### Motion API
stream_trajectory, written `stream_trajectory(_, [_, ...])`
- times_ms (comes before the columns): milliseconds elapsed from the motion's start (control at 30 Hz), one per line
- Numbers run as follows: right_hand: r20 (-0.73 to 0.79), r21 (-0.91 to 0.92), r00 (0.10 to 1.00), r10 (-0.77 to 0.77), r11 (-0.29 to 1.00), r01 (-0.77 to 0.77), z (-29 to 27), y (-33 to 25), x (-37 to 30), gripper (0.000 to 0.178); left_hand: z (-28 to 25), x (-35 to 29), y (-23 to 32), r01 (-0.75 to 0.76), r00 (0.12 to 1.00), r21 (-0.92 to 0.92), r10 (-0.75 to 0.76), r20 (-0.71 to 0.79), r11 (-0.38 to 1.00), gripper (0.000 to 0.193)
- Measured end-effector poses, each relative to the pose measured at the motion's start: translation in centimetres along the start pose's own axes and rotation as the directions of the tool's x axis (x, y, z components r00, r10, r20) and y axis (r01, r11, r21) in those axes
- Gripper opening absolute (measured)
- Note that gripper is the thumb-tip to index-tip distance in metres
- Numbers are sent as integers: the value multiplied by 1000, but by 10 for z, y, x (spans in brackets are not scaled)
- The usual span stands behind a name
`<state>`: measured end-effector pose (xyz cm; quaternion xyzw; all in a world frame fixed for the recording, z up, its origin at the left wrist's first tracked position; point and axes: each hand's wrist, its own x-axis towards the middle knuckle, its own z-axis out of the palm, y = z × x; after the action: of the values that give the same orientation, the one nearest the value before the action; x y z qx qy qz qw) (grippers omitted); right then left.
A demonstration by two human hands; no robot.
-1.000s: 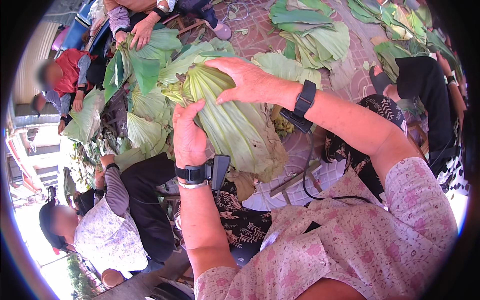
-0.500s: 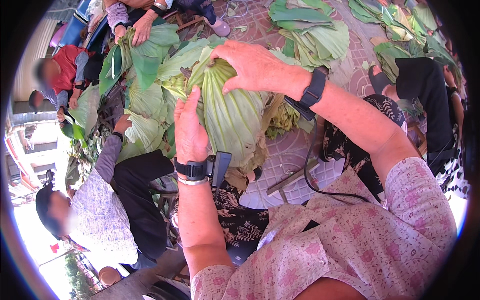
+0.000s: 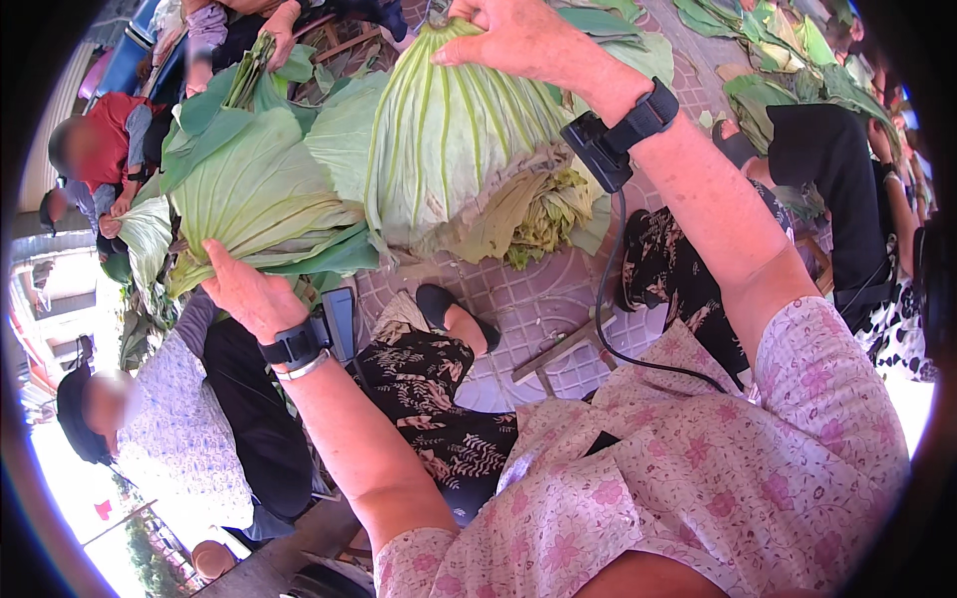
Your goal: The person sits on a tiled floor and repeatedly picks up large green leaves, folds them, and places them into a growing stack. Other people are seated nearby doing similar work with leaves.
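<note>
My right hand [image 3: 513,35] grips the top of a large, folded, pale green ribbed leaf [image 3: 454,130] and holds it up, its frayed lower edge hanging over the tiled floor. My left hand [image 3: 244,291] is out to the left, its fingers on the edge of another big fan-shaped leaf [image 3: 254,194] in the pile beside me. Both wrists carry black straps with small devices. A cable runs from the right wrist down to my chest.
Several people sit close on the left and at the top, handling leaves [image 3: 254,60]. Another person in black [image 3: 842,189] sits on the right. Heaps of green leaves [image 3: 768,40] lie on the tiled floor [image 3: 538,299]. A wooden stool edge [image 3: 558,349] shows below.
My right hand has lifted the folded leaf up and away. My left hand let go of it and swung out left and down onto another leaf.
</note>
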<state>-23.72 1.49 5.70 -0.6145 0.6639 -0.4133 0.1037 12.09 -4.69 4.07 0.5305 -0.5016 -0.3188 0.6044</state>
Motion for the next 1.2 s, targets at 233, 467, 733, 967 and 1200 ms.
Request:
stream_trajectory(233, [-105, 697, 971, 215, 712, -82, 5, -7, -1, 23, 1, 0, 14, 42, 980, -42, -49, -195, 998, 38])
stream_trajectory(467, [148, 878, 844, 515, 325, -352, 35, 116, -4, 24, -23, 19, -13, -71, 993, 80, 78, -93, 994, 43])
stream_trajectory(733, [253, 635, 424, 869, 181, -751, 122, 213, -123, 32, -33, 17, -26, -625, 758, 705, 478, 445, 335, 61])
stream_trajectory(967, [382, 314, 294, 876, 176, -933, 128, 199, -131, 34, -34, 13, -26, -656, 728, 706, 470, 499, 267, 70])
stream_trajectory(1200, [321, -113, 373, 870, 426, -897, 108, 190, -129, 29, -15, 2, -10, -575, 818, 666, 307, 487, 476, 63])
